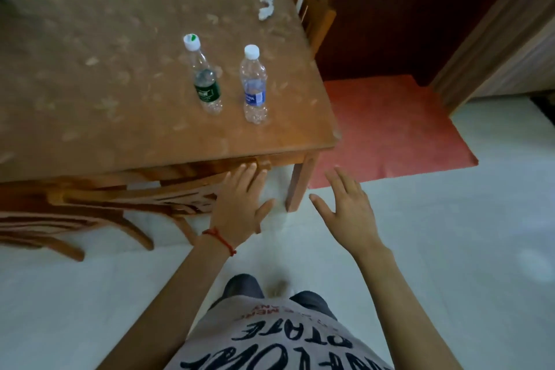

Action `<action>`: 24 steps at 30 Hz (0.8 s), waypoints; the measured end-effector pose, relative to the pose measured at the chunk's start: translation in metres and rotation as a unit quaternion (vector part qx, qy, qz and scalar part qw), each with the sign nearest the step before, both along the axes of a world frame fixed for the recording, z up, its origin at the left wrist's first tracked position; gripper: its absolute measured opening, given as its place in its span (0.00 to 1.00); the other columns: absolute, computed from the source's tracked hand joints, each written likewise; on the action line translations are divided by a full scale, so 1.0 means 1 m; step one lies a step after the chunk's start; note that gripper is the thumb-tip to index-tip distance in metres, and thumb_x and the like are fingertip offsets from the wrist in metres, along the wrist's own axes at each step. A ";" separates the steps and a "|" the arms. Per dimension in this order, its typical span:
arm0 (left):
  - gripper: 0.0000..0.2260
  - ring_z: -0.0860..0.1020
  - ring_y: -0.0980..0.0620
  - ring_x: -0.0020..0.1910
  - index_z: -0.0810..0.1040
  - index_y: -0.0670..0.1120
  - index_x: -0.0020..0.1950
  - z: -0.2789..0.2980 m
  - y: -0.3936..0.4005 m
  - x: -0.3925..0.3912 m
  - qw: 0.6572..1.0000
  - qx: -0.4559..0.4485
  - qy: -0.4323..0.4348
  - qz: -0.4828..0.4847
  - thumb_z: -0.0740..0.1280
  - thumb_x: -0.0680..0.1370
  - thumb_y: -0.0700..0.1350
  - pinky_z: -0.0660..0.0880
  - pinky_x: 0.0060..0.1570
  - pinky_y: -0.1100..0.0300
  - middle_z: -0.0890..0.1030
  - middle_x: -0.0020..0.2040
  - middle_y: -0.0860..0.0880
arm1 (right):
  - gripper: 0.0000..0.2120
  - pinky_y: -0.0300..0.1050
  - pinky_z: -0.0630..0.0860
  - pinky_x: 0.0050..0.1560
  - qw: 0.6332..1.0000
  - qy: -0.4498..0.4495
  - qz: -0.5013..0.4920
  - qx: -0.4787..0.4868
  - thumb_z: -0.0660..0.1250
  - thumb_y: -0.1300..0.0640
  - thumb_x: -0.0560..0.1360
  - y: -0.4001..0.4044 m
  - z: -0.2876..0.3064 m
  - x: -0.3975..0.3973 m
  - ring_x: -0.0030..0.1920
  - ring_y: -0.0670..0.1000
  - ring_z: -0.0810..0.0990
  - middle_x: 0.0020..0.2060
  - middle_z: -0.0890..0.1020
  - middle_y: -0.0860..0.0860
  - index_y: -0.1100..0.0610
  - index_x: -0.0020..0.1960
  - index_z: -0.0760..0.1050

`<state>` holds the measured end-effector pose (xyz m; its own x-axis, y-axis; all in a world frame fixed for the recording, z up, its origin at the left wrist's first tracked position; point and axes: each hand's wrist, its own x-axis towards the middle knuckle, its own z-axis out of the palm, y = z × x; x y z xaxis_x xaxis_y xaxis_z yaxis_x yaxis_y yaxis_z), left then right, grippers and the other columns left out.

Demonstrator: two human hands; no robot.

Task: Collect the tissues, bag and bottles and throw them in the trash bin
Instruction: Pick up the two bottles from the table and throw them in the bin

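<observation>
Two clear plastic bottles stand upright on the wooden table [90,117]: one with a green label [204,78] and one with a blue label [254,85] to its right. A crumpled white tissue [266,6] lies near the table's far right corner. My left hand [242,201] is spread open below the table's front edge, over a chair back. My right hand [345,207] is open too, over the floor beside the table leg. Both hands hold nothing. No bag or trash bin is in view.
A wooden chair [99,204] is tucked under the table's near side. Another chair [313,0] stands at the far right side. A red mat [390,126] lies on the pale tiled floor before a dark doorway [405,9].
</observation>
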<state>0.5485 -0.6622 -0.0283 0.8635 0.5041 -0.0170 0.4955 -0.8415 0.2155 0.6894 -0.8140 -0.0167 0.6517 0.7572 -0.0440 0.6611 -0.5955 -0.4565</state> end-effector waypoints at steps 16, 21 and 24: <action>0.38 0.65 0.38 0.70 0.66 0.41 0.68 0.007 0.051 -0.012 0.986 -0.009 -0.002 0.166 0.38 0.74 0.66 0.60 0.68 0.42 0.69 0.69 0.38 | 0.27 0.56 0.64 0.68 0.994 0.012 0.108 0.030 0.61 0.45 0.76 0.075 0.001 0.034 0.72 0.56 0.62 0.73 0.62 0.55 0.53 0.71 0.61; 0.30 0.60 0.40 0.72 0.62 0.43 0.71 0.000 0.095 -0.002 0.985 0.003 -0.014 0.171 0.51 0.76 0.60 0.56 0.71 0.44 0.65 0.72 0.39 | 0.29 0.55 0.61 0.71 0.994 -0.007 0.104 0.023 0.60 0.43 0.76 0.115 -0.004 0.048 0.72 0.55 0.60 0.73 0.62 0.55 0.55 0.72 0.61; 0.28 0.61 0.40 0.72 0.64 0.42 0.70 -0.003 0.124 0.006 0.985 0.002 -0.037 0.168 0.58 0.76 0.57 0.57 0.70 0.43 0.66 0.71 0.39 | 0.29 0.54 0.61 0.71 0.996 -0.006 0.091 0.016 0.59 0.42 0.76 0.141 -0.006 0.057 0.73 0.54 0.59 0.73 0.62 0.54 0.55 0.72 0.61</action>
